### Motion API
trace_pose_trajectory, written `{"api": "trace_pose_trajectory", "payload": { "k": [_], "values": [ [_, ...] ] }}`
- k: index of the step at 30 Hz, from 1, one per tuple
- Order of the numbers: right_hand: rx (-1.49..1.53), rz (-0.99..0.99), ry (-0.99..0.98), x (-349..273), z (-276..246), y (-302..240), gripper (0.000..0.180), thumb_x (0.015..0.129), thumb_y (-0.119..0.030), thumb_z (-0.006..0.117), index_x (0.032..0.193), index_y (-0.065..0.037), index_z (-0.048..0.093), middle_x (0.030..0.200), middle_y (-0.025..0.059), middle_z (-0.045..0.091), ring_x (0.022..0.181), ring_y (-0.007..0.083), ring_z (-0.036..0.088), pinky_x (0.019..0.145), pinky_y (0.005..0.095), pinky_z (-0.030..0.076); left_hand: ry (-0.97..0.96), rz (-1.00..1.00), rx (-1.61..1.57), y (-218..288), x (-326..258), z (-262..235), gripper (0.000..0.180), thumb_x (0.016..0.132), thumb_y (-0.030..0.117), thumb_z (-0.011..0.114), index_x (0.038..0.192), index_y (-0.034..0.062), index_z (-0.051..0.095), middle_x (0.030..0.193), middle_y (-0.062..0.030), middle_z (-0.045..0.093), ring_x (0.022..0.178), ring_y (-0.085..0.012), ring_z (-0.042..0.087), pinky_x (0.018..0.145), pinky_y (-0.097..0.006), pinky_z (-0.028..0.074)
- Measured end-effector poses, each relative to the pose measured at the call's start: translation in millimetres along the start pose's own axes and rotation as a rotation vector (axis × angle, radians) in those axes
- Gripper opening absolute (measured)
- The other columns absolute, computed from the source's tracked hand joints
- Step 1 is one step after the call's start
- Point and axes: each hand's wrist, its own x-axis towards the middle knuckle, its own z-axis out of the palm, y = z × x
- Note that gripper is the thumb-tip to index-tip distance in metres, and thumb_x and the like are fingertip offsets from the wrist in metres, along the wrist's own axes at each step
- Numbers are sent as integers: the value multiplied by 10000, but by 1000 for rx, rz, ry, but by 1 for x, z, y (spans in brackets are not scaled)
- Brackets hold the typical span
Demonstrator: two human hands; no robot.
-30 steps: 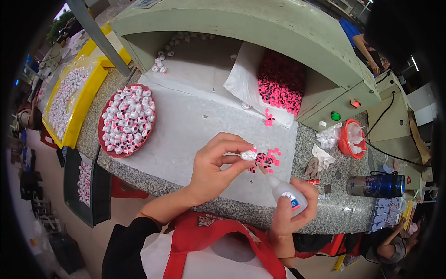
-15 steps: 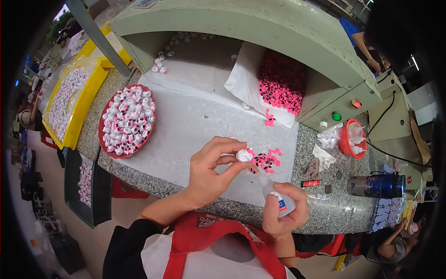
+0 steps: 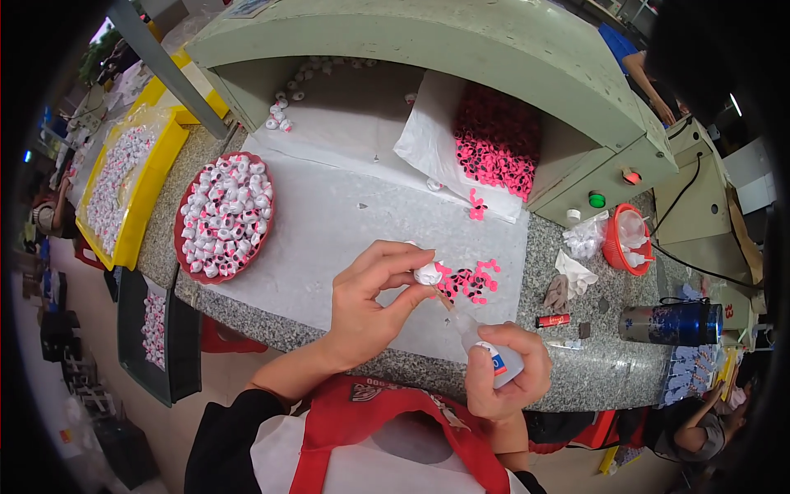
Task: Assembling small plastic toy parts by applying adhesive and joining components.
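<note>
Between the thumb and fingers of my left hand [image 3: 370, 298] is a small white rounded piece [image 3: 428, 273]. My right hand [image 3: 508, 370] grips a translucent squeeze bottle [image 3: 499, 362] with a blue-and-white label. The bottle's thin nozzle [image 3: 447, 301] points up-left and ends close to the white piece; whether it touches, I cannot tell. Just right of that piece, small pink-and-black parts [image 3: 471, 282] lie scattered on a white sheet [image 3: 329, 214]. A red scalloped basket [image 3: 179, 247] at the left holds a heap of white pieces with pink and black marks.
A pale green metal housing [image 3: 395, 41] arches over the back, sheltering a pile of pink parts [image 3: 494, 152]. At right stand an orange-red basket [image 3: 613, 239] and a blue tumbler [image 3: 671, 324]. A yellow tray [image 3: 156, 177] and dark green bin [image 3: 183, 346] flank the left side.
The nozzle has drawn slightly away from the white piece, and my right hand has shifted a little right. My left hand still holds the piece, moved slightly left.
</note>
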Motion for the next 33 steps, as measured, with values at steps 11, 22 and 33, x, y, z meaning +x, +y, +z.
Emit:
{"api": "trace_pose_trajectory", "payload": {
  "k": [11,22,33],
  "values": [
    [27,-8,24,1,4,4,168,715,-105,611,837,0,563,742,115,599,588,134,556,540,231,431,-24,-14,-20,2,-1,0,329,706,-139,591,1024,-64,555,1009,-148,499,911,-199,559,773,-284,526],
    [0,-16,-14,6,1,2,154,702,-85,607,822,4,567,734,118,602,592,147,563,556,235,437,-12,-24,-16,1,0,-2,329,701,-146,590,1019,-71,550,1021,-145,494,917,-201,558,790,-284,516],
    [11,-139,19,7,0,10,219,648,-4,607,852,32,537,690,105,606,475,181,547,436,268,430,-69,-394,-500,-1,4,-6,363,690,-126,607,1035,-48,523,1016,-144,585,948,-184,571,797,-269,486]
  ]
}}
